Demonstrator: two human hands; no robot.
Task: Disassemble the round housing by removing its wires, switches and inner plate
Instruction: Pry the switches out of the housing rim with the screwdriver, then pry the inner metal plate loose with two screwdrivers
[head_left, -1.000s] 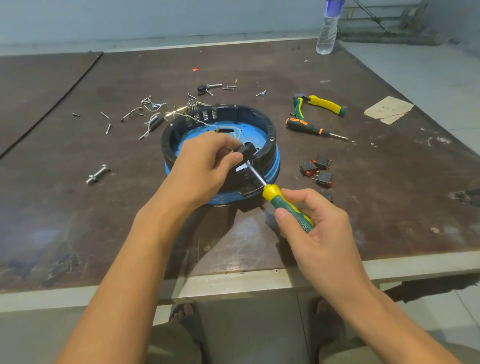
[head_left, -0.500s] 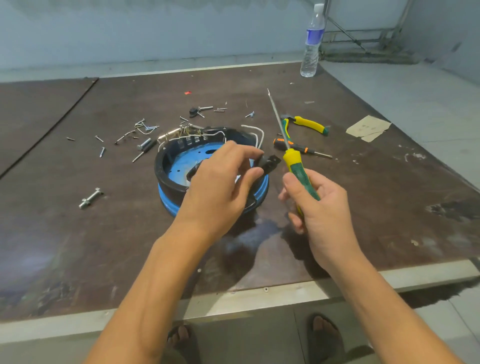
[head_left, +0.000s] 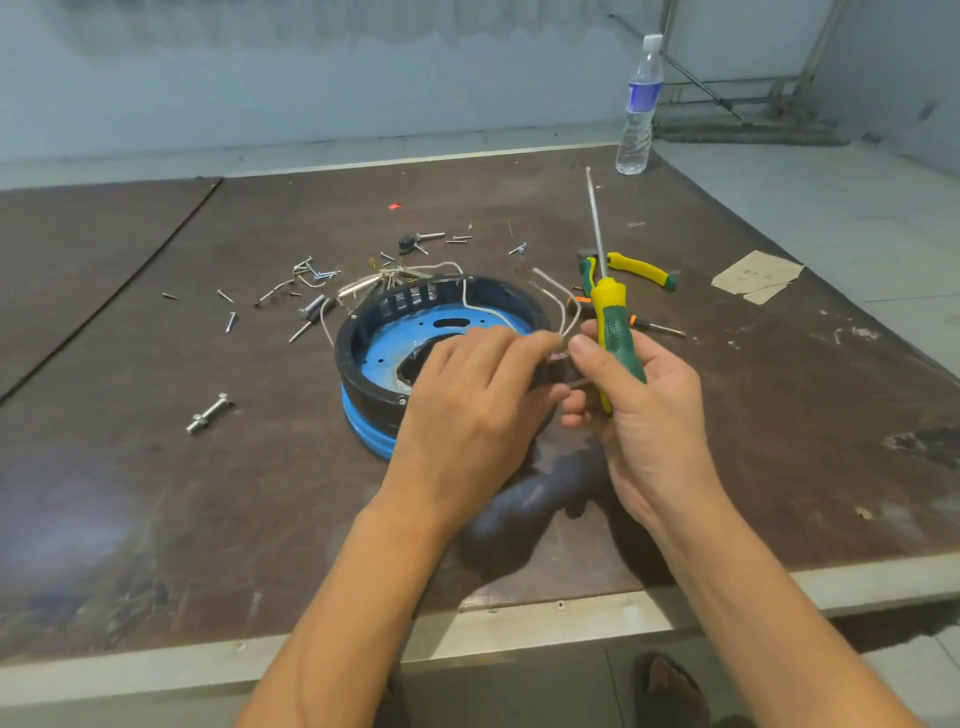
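Round housing (head_left: 363, 374): black ring on a blue base, sitting near the middle of the tabletop (head_left: 156, 493), a little toward its near edge. Blue inner plate (head_left: 382, 348) visible inside the ring.

Left hand (head_left: 467, 410): over the housing's right side, fingers curled together, tips pinching a small black part (head_left: 551, 370) just outside the rim; the part is mostly hidden. Thin pale wires (head_left: 558, 306) rise from it and arch back toward the housing.

Right hand (head_left: 649, 415): fingers wrapped round the green-and-yellow handle of a screwdriver (head_left: 610, 322), shaft pointing up and away, thumb stretched to the black part.

Elsewhere: loose screws (head_left: 311, 273) behind the housing on the left, a bolt (head_left: 208, 413) toward the left edge, pliers (head_left: 641, 270) and a second screwdriver (head_left: 657, 327) toward the right, a water bottle (head_left: 639, 104) at the far right corner.
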